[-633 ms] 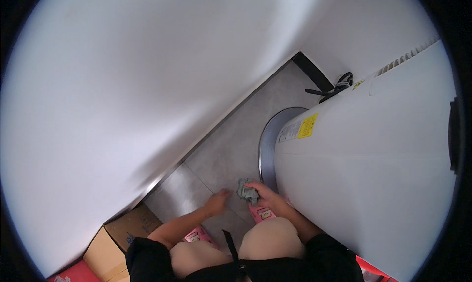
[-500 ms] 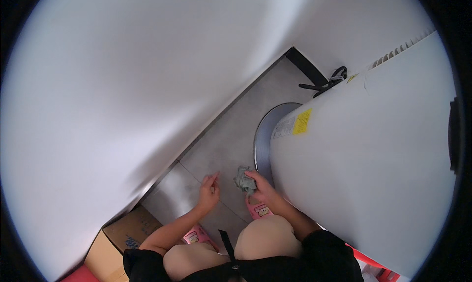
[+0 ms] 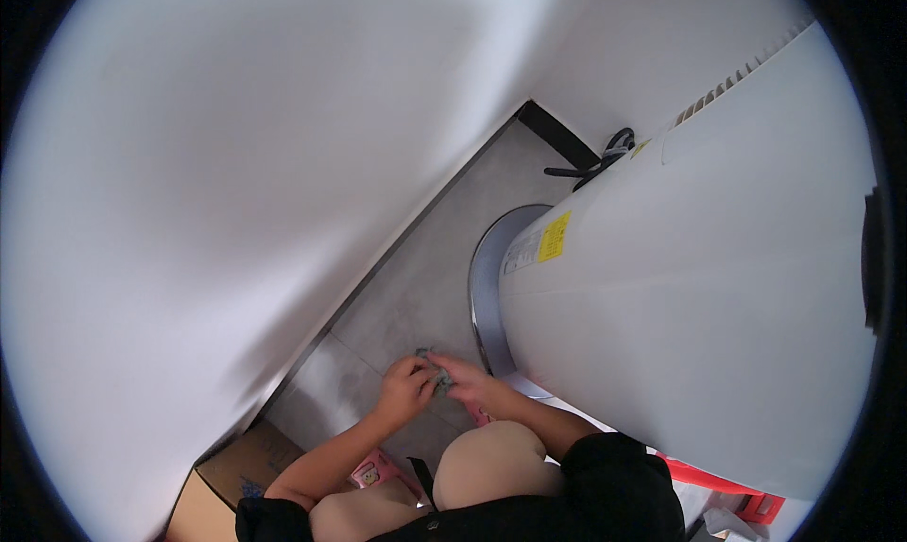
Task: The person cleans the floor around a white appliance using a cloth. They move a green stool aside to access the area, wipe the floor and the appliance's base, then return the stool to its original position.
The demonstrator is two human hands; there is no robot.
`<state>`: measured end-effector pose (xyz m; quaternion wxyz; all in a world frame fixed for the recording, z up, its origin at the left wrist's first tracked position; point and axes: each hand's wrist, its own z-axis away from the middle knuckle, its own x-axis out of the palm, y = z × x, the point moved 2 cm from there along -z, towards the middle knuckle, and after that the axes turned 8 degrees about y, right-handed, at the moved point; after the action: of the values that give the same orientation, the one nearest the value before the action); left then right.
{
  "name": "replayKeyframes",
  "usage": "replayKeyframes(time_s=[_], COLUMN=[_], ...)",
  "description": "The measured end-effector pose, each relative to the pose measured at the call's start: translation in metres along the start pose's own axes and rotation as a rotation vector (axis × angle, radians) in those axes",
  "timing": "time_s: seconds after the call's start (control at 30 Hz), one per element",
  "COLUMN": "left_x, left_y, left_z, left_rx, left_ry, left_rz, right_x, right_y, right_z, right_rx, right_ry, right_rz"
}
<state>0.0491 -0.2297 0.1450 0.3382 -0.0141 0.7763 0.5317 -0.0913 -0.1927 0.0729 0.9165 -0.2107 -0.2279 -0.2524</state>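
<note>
In front of my knees, both hands meet at a crumpled grey-green cloth point(image 3: 441, 382). My right hand point(image 3: 467, 379) grips it from the right, fingers closed around it. From the left, my left hand point(image 3: 404, 389) has its fingers curled in against the same cloth. Much of the cloth is hidden behind the fingers.
To the right stands a large white appliance point(image 3: 652, 287) on a round metallic base point(image 3: 484, 287). A black cable point(image 3: 616, 147) lies behind it. The white wall point(image 3: 236, 164) runs along the left. A cardboard box point(image 3: 250, 462) sits at lower left, a red item point(image 3: 761, 508) at lower right.
My right hand has brought the cloth left and closer to me. My left hand, free before with fingers bent, now closes on the cloth. The view has shifted slightly.
</note>
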Motion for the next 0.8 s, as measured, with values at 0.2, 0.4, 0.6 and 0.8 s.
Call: replayKeyframes(time_s=[0.2, 0.4, 0.6, 0.8], left_x=[-0.002, -0.011, -0.009, -0.021], left_y=[0.001, -0.007, -0.020, -0.023], left_z=[0.013, 0.025, 0.025, -0.003], left_rx=[0.108, -0.102, -0.562, -1.012], left_ry=[-0.065, -0.032, 0.278, 0.170], left_rz=[-0.163, 0.065, 0.470, 0.908], right_x=[-0.011, 0.010, 0.029, 0.024], right_y=[0.025, 0.030, 0.008, -0.021], right_z=[-0.025, -0.016, -0.012, 0.009], right_rx=[0.151, -0.080, 0.050, -0.133], right_ry=[0.238, -0.022, 0.037, 0.047], right_rz=[0.041, 0.071, -0.072, 0.241])
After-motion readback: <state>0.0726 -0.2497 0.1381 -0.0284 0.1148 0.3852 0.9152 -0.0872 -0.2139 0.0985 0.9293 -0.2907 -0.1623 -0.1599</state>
